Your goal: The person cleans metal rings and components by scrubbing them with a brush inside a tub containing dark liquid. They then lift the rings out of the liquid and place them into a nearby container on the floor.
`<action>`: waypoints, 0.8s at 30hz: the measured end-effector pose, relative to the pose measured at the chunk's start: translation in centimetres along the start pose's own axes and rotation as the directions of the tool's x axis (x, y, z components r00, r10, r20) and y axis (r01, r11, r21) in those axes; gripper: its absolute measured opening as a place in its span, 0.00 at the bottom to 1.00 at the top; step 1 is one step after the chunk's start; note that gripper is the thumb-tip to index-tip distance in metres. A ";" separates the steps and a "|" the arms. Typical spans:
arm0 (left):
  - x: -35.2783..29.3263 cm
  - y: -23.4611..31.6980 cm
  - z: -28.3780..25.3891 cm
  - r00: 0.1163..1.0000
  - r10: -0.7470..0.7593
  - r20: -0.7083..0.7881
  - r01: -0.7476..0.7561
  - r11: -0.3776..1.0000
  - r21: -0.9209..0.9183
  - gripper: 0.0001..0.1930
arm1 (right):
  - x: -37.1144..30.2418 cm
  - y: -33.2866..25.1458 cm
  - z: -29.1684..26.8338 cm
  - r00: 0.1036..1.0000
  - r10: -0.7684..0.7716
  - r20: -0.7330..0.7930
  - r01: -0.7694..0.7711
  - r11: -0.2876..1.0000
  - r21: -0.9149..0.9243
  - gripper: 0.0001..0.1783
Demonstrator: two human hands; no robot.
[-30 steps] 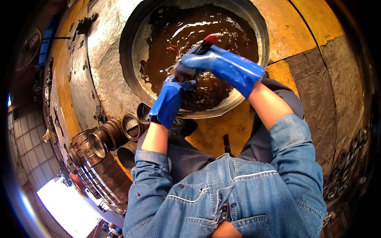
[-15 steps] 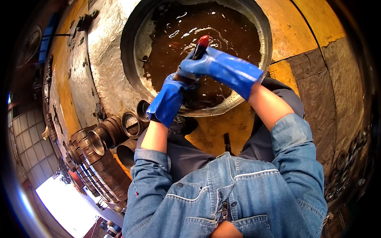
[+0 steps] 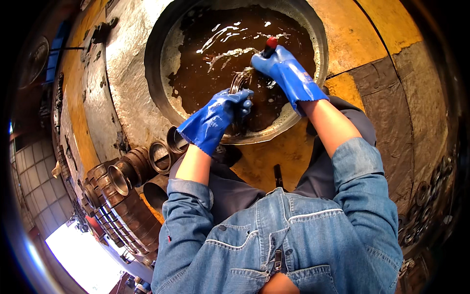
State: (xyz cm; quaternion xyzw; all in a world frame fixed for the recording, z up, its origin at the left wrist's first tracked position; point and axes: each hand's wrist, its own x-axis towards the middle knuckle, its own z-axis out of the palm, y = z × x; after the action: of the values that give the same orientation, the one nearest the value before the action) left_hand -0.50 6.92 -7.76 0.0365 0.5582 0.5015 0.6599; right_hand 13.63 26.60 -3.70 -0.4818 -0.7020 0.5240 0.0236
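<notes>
Yellow floor [image 3: 357, 29], basin [image 3: 156, 73], gloved hands gripping ring [image 3: 240, 81]

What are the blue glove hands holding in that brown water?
The left hand grips a round ridged metal ring by its lower edge. The right hand is wrapped around a red-topped tool handle, over the basin of brown liquid.

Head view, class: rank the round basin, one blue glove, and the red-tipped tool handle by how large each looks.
1. Round basin, widest by far.
2. Blue glove on the left hand; the right hand glove looks about the same.
3. Red-tipped tool handle, only its end shows, so its full size is unsure.
</notes>
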 end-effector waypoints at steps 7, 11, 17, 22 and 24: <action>-0.6 0.1 2.7 0.946 0.323 0.005 -0.321 0.938 0.126 0.22 | -0.3 1.8 -2.9 0.970 -0.134 -0.203 0.164 0.976 0.144 0.17; 1.3 0.3 -0.6 0.997 0.048 0.053 -0.035 0.976 -0.214 0.22 | 0.2 1.0 -1.6 0.971 -0.238 0.003 0.224 0.915 0.336 0.17; -1.1 0.0 -0.8 0.976 0.180 -0.118 -0.177 0.983 0.039 0.14 | -1.0 -3.2 2.2 0.888 -0.248 0.388 0.212 0.968 0.136 0.17; -0.8 0.3 -1.4 0.978 0.164 -0.125 -0.144 0.977 0.159 0.15 | -0.3 -1.4 1.2 0.952 -0.161 0.260 0.139 0.985 0.102 0.18; -2.1 0.5 -1.1 0.975 0.153 -0.160 -0.129 0.980 0.153 0.15 | 1.1 -0.3 1.9 0.972 -0.169 0.163 0.162 0.985 0.056 0.13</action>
State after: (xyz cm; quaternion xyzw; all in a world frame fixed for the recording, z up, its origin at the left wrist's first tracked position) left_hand -1.37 5.14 -6.35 0.0797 0.6431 0.5074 0.5679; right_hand 11.86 26.00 -4.86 -0.3756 -0.7280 0.5733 0.0185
